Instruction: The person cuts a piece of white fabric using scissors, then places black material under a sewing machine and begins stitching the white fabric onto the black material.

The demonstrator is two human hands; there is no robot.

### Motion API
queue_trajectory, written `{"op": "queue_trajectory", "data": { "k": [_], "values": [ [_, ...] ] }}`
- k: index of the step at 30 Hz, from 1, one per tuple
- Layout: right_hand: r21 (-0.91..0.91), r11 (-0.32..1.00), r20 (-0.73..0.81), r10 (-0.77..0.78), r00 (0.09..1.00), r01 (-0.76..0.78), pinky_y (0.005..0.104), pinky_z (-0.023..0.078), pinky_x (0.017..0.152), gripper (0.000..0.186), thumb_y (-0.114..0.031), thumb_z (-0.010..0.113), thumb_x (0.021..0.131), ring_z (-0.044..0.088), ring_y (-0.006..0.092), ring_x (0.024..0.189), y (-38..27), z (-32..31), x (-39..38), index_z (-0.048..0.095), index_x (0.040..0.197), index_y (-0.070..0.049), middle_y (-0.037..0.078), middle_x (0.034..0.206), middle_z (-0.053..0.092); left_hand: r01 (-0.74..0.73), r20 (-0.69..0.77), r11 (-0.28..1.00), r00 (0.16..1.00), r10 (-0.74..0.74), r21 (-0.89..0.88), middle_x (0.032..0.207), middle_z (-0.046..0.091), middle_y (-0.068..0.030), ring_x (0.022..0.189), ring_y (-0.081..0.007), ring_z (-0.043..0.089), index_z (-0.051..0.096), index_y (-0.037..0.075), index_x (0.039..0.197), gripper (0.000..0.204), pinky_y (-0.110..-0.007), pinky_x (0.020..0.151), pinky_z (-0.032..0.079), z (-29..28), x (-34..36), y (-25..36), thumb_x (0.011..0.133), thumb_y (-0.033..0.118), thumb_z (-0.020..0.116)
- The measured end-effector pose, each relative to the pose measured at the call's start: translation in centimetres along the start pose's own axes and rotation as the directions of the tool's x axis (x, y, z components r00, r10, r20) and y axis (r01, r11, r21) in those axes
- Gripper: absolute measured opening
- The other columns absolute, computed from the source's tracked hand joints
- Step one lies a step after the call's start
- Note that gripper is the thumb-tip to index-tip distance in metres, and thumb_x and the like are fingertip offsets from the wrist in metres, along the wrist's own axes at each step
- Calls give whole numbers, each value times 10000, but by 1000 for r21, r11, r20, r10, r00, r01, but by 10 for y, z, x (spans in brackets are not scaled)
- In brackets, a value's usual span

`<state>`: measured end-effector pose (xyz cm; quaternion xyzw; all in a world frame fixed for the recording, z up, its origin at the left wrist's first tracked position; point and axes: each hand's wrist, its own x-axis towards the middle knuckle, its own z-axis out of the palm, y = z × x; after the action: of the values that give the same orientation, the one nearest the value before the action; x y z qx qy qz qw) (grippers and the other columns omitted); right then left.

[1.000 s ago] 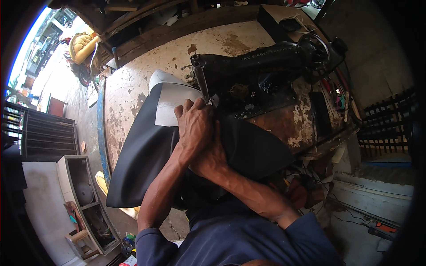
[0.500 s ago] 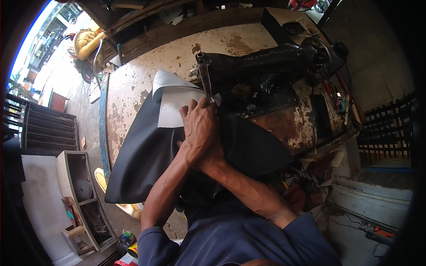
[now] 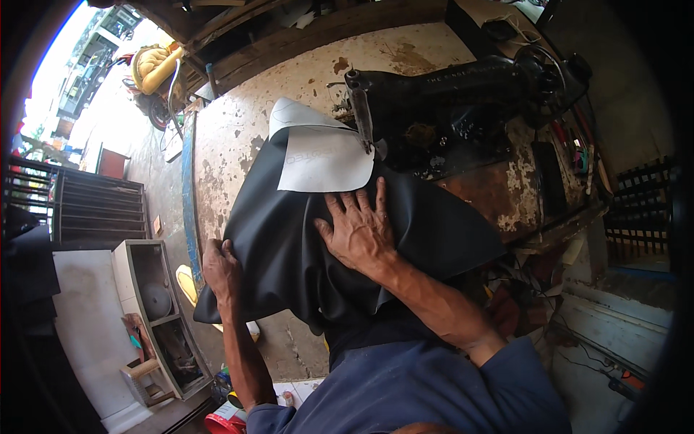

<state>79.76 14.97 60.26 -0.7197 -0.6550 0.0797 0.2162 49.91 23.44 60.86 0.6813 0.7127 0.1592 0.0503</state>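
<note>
A black sewing machine [image 3: 463,90] stands on the worn tabletop [image 3: 224,137]. By its needle lies a white sheet [image 3: 325,166] with a folded flap, on a large black piece of smooth material [image 3: 452,228] that hangs over the front edge. My right hand [image 3: 356,231] lies spread on the black material just below the white sheet, fingertips pointing at the machine. My left hand [image 3: 221,269] is closed on the left edge of the black material, thumb uppermost.
Several hand tools [image 3: 578,155] lie at the table's right side. A white open cabinet [image 3: 134,271] stands lower left, below a dark metal grille [image 3: 94,210]. A yellow cushioned object [image 3: 152,69] is back left. Cables [image 3: 578,362] hang at lower right.
My hands, earlier overlapping at the needle, have separated: the left moved down and left to the material's edge, the right now lies spread out. The machine and sheet sit higher and further right in view.
</note>
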Motion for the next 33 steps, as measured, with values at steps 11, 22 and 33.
{"op": "queue_trajectory", "data": {
  "k": [11,22,33],
  "values": [
    [6,1000,147,-11,989,10,665,14,1258,698,-542,391,1075,138,373,1599,-13,-17,-21,321,1637,-134,159,1711,244,-410,-33,777,875,482,478,1178,685,-125,1153,-355,626,687,91,1126,198,-518,935,489,-26,225,73,972,210,649],
    [8,996,165,-90,982,90,685,111,1236,676,-570,426,1053,150,373,1592,8,-22,-34,426,1591,-160,165,1688,289,-902,163,295,254,953,-315,1374,634,-103,1282,-344,568,653,133,1354,525,-489,1079,447,40,64,188,843,139,773],
    [18,984,38,-175,984,175,704,190,1186,585,-554,477,1035,318,378,1498,18,-20,-29,616,1441,-157,159,1506,509,-654,263,517,452,852,-552,957,616,-174,910,-396,644,705,25,1105,208,-489,791,507,46,37,247,959,168,669]
  ]
}}
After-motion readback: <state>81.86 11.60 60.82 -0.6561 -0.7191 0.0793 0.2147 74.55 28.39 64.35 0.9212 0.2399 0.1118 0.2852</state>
